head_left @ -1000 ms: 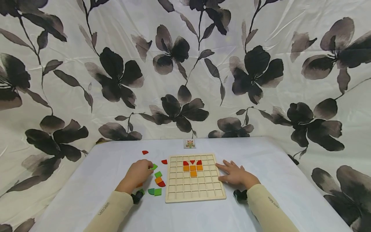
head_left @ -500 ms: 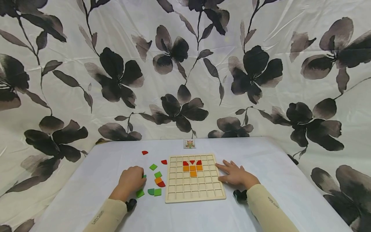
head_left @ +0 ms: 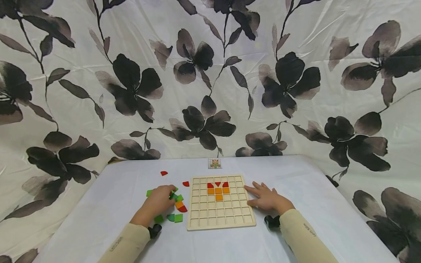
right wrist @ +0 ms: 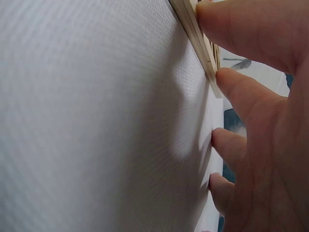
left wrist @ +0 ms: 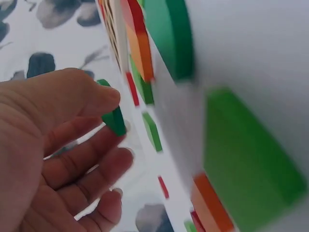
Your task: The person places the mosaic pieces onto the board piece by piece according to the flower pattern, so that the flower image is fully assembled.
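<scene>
My left hand [head_left: 159,202] pinches a dark green tile [left wrist: 115,118] between thumb and fingers, held above the table left of the wooden grid board [head_left: 221,216]. The tile's full outline is partly hidden by the thumb. My right hand [head_left: 268,198] lies with fingers spread at the board's right side. In the right wrist view its thumb and index finger touch the board's edge [right wrist: 193,34]. Red pieces [head_left: 225,184] and orange squares [head_left: 218,197] sit in cells in the board's upper middle.
Left of the board lie a light green square [head_left: 178,218], a dark green quarter-round [head_left: 171,217], an orange square [head_left: 179,205] and several other loose tiles. A small patterned card [head_left: 215,163] is at the back, before a floral cloth [head_left: 210,73].
My left hand drew back toward the left, then came forward and right, now with the dark green tile in its fingers. The right hand stays at the board's edge.
</scene>
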Demonstrator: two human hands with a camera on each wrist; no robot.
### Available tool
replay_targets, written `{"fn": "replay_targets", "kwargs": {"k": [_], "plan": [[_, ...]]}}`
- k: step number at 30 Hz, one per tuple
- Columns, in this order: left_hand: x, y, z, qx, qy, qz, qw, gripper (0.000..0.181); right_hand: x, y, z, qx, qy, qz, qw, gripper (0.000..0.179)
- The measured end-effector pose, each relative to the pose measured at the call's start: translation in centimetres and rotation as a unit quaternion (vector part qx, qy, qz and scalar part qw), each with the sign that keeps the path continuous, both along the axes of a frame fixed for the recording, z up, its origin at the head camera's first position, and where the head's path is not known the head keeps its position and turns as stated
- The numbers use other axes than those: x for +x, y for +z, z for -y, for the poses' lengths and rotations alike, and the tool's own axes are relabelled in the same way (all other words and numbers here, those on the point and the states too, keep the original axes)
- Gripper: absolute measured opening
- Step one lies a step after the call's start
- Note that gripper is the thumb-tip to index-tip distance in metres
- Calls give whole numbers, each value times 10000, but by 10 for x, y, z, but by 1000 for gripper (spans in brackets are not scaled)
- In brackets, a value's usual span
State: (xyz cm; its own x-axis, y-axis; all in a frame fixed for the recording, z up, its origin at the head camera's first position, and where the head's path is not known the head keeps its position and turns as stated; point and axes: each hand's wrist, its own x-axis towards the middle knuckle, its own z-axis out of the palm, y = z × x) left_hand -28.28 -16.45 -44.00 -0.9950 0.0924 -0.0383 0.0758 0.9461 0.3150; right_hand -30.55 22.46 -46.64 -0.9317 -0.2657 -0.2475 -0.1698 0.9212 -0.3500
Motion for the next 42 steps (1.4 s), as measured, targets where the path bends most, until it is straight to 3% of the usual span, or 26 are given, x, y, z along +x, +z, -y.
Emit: {"fn": "replay_targets", "kwargs": {"k": [5,14,22,28,35,42], "plan": [[-2,2,-19,310,-263,62,9992,37,1,1,0,-14,-11,-9,10000,67],[-7,2,-56,646,-1095,75,9919,29,0,0,0,-26,16,-69,10000,67],[-19,-7,-79,215,-1704,-177,9850,25,0,-1,0,-25,-5,-50,10000,66],[-25,-7,-89,249,-1923,-17,9810,19,1,2,1,-37,-12,-40,10000,66],[-33,-8,-96,-213,-2390,-106,9707,20,2,3,0,-67,-37,-31,10000,65],[-34,-5,-101,-481,-2757,-356,9594,13,2,2,1,-70,-65,-24,10000,65]]}}
